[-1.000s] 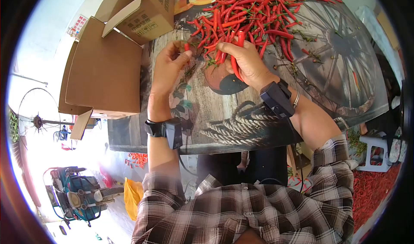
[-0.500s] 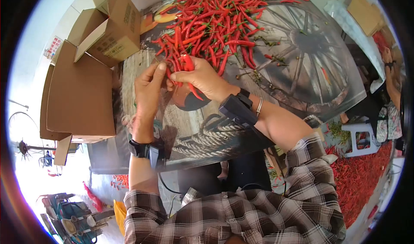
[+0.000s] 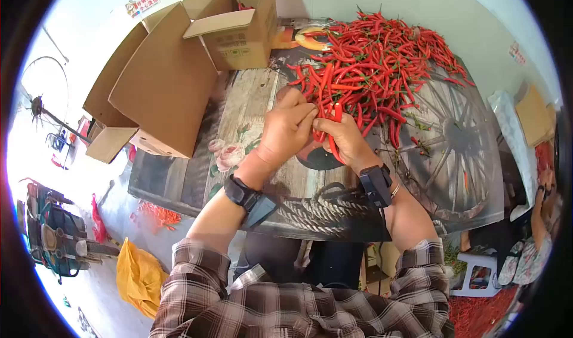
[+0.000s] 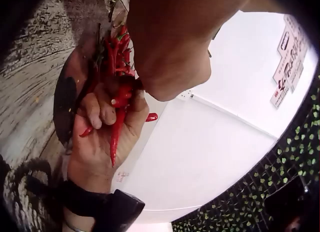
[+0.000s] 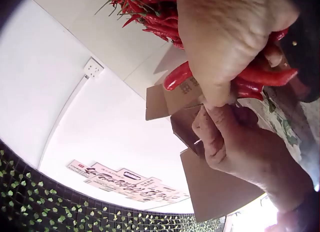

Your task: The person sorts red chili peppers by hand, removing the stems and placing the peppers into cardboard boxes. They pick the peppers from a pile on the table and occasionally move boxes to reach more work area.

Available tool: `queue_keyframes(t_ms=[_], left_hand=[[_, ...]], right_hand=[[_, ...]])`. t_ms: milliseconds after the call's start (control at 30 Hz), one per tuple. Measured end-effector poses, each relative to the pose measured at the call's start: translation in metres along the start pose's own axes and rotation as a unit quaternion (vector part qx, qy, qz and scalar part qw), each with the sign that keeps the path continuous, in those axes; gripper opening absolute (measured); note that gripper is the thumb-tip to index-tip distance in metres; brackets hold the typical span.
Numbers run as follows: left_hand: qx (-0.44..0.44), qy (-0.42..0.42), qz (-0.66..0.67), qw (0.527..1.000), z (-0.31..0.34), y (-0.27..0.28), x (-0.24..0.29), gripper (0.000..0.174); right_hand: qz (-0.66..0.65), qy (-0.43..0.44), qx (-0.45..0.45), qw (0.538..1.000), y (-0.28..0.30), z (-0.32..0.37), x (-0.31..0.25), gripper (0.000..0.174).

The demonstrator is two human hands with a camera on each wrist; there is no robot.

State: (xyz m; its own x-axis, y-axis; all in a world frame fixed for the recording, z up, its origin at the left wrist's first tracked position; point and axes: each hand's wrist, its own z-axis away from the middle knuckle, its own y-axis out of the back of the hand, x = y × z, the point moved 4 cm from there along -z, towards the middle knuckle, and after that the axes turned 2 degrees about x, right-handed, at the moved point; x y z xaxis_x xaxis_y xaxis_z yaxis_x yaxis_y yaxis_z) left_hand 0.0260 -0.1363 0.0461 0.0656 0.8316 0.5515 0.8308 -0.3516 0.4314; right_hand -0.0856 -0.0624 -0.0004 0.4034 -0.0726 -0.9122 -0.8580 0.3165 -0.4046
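In the head view my right hand point(image 3: 349, 142) grips several red chili peppers point(image 3: 338, 112), their ends poking out on both sides of the fist. Up against its thumb, my left hand point(image 3: 287, 129) pinches at a chili with thumb and forefinger; the pinched part is hidden. The right wrist view has both thumbs meeting beside a bunch of red chilies point(image 5: 270, 77). Seen from the left wrist, one long chili point(image 4: 117, 137) lies across the right palm. A big heap of red chilies point(image 3: 382, 69) with green stems spreads on the table just beyond the hands.
Open cardboard boxes point(image 3: 167, 81) stand at the table's left, the rear one with some red inside. Plucked stems point(image 3: 421, 147) lie right of the hands on the printed tabletop point(image 3: 245, 105). A yellow bag point(image 3: 138, 278) is on the floor; another person's arm point(image 3: 540, 212) shows at far right.
The left hand, apart with a small red piece at first, has come right up to the right hand. The right hand keeps its chilies. The head view has swung about.
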Motion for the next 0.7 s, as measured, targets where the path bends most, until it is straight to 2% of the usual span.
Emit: queue_keyframes(t_ms=[133,200,233,300,367,433,500,567,633,700], left_hand=[[0.040,0.004,-0.030,0.999,-0.003,0.009,-0.008,0.005],[0.082,0.068,-0.009,0.994,-0.006,0.021,-0.018,0.009],[0.089,0.065,-0.006,0.994,-0.007,0.025,-0.023,0.009],[0.020,0.196,-0.025,0.980,-0.003,0.025,-0.043,0.013],[0.036,0.178,0.013,0.983,-0.003,0.024,-0.049,0.015],[0.089,0.256,0.127,0.954,-0.007,0.027,-0.058,0.028],[0.061,0.379,0.264,0.885,-0.018,0.036,-0.061,0.039],[0.130,0.328,0.343,0.870,-0.038,0.049,-0.076,0.040],[0.143,0.375,0.368,0.839,-0.064,0.065,-0.108,0.040],[0.135,0.365,0.423,0.818,-0.087,0.078,-0.114,0.042]], right_hand=[[-0.005,-0.021,-0.027,0.999,0.005,-0.002,0.003,0.015],[-0.018,-0.016,-0.040,0.999,0.001,0.000,-0.001,0.015],[-0.042,-0.018,-0.007,0.999,0.001,0.001,0.000,0.011],[-0.058,-0.019,0.023,0.998,-0.003,-0.003,-0.001,0.007],[-0.039,0.016,0.055,0.998,0.001,-0.003,0.001,0.009],[-0.054,0.033,0.012,0.998,0.013,-0.009,0.010,0.011],[-0.058,0.071,0.000,0.996,0.013,-0.018,0.019,0.012],[-0.038,0.087,0.002,0.996,0.013,-0.021,0.024,0.013],[-0.032,0.089,0.022,0.995,0.009,-0.009,0.017,0.013],[-0.022,0.058,0.008,0.998,-0.008,0.007,-0.004,0.012]])
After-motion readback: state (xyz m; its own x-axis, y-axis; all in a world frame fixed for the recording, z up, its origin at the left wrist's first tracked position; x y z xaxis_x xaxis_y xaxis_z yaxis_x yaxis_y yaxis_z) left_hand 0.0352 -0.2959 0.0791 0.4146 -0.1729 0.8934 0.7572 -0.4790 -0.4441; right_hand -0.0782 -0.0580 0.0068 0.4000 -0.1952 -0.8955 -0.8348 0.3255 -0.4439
